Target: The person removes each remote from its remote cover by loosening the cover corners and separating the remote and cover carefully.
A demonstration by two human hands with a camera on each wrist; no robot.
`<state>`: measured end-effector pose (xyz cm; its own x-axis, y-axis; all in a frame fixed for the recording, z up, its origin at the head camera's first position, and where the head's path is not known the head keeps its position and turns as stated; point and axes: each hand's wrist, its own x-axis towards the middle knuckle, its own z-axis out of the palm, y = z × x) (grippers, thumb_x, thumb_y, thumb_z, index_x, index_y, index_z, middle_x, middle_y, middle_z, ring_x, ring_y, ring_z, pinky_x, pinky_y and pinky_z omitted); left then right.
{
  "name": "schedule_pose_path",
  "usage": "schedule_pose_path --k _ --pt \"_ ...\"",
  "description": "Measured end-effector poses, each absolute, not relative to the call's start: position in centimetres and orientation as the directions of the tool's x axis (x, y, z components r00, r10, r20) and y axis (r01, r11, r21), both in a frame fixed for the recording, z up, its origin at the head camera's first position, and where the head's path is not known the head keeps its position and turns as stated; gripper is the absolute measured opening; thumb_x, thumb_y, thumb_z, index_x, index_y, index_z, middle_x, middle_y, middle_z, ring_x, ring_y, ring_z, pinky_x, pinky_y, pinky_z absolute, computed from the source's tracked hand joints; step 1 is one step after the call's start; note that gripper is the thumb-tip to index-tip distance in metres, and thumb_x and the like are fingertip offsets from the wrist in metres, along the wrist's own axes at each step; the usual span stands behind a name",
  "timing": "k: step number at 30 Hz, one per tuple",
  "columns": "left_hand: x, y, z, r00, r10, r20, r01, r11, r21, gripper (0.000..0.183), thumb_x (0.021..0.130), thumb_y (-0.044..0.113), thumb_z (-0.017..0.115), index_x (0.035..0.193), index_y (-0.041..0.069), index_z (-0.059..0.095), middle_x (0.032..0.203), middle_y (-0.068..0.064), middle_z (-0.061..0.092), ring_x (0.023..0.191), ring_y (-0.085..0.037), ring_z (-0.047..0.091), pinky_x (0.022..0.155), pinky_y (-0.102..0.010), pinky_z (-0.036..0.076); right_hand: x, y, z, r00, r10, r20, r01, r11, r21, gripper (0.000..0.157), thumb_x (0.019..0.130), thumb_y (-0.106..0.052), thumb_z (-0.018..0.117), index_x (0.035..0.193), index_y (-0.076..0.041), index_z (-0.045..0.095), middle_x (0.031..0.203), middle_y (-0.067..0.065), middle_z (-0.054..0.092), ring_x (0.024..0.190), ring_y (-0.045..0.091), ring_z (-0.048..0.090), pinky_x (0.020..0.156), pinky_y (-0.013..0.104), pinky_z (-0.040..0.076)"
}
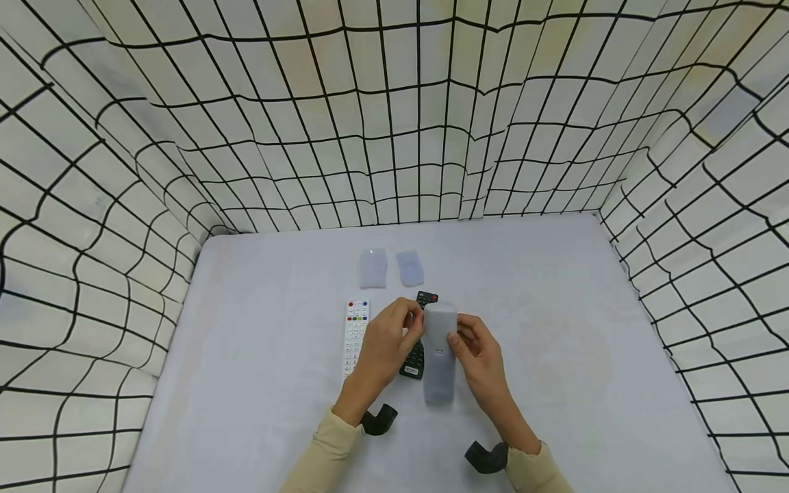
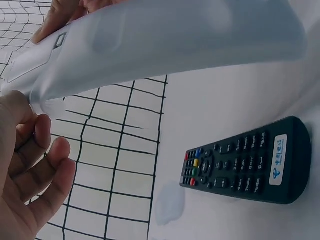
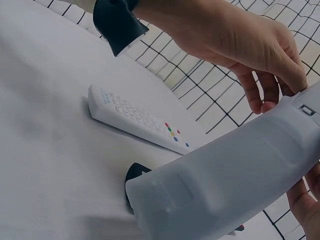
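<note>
A remote control in a translucent sleeve point(image 1: 440, 373) is held above the table, its back with a small latch turned toward the head camera. My left hand point(image 1: 387, 339) pinches the sleeve's edge near the far end; in the left wrist view a bit of clear film point(image 2: 47, 106) stands out at the fingertips. My right hand point(image 1: 481, 352) grips the opposite side, thumb on the back and fingers behind. A black remote control point(image 1: 411, 361) lies below, partly covered in the head view. Left of it is a white remote control point(image 1: 355, 329), partly behind my left hand.
Two clear plastic sleeves point(image 1: 373, 268) lie flat beyond the remotes. The white table point(image 1: 246, 356) is bordered by white walls with black netting point(image 1: 394, 123). Black wrist mounts point(image 1: 487, 457) sit at both cuffs.
</note>
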<state>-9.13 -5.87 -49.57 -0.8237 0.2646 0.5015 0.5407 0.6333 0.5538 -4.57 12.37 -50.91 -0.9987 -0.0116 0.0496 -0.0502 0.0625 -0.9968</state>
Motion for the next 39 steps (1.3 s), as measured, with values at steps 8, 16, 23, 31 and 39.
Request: schedule_pose_path --k 8,16,23,31,39 --pt "-8.9 -5.5 -49.8 -0.88 0.226 0.419 0.473 0.501 0.725 0.007 0.1 0.018 0.058 0.106 0.014 0.058 0.091 0.003 0.063 0.077 -0.006 0.059 0.066 -0.025 0.053 -4.8 12.7 -50.7 -0.999 -0.032 0.04 -0.043 0.086 -0.995 0.034 0.1 -0.018 0.058 0.132 -0.01 0.051 0.126 0.012 0.065 0.111 0.005 0.064 0.089 0.021 0.051" --pt "-9.1 -4.6 -49.7 -0.966 0.246 0.077 0.131 0.211 0.969 0.033 0.103 0.037 0.049 0.129 0.019 0.055 0.114 -0.002 0.064 0.089 -0.009 0.063 0.079 -0.033 0.056 -5.4 13.7 -50.8 -0.994 -0.061 0.095 -0.097 0.043 -0.994 0.035 0.099 -0.01 0.058 0.132 -0.007 0.05 0.125 -0.002 0.065 0.116 0.006 0.063 0.091 0.02 0.051" --pt "-9.6 -3.7 -49.6 -0.962 0.272 -0.017 0.017 0.123 0.992 0.029 0.103 0.037 0.05 0.115 0.015 0.064 0.108 -0.006 0.066 0.088 -0.013 0.06 0.082 -0.041 0.056 -5.8 14.8 -51.0 -0.992 -0.081 0.093 -0.093 -0.004 -0.996 0.036 0.098 -0.012 0.059 0.132 -0.005 0.049 0.124 -0.01 0.065 0.118 0.007 0.062 0.093 0.02 0.051" --pt "-10.2 -2.0 -50.4 -0.98 0.199 0.03 0.051 0.1 0.994 0.027 0.102 0.036 0.053 0.109 0.013 0.066 0.106 -0.007 0.068 0.089 -0.012 0.063 0.08 -0.038 0.057 -6.5 16.1 -51.6 -0.994 -0.067 0.089 -0.086 -0.044 -0.995 0.03 0.102 -0.015 0.052 0.13 -0.004 0.051 0.122 -0.008 0.064 0.116 0.006 0.06 0.096 0.019 0.049" --pt "-10.5 -0.9 -51.5 -0.988 0.146 0.058 0.077 0.129 0.989 0.026 0.102 0.031 0.054 0.109 0.008 0.066 0.104 -0.01 0.068 0.087 -0.021 0.067 0.081 -0.041 0.058 -7.2 16.6 -52.4 -0.999 -0.037 0.014 -0.009 -0.121 -0.993 0.033 0.104 -0.026 0.049 0.127 -0.002 0.056 0.124 -0.002 0.062 0.12 0.012 0.058 0.101 0.022 0.048"
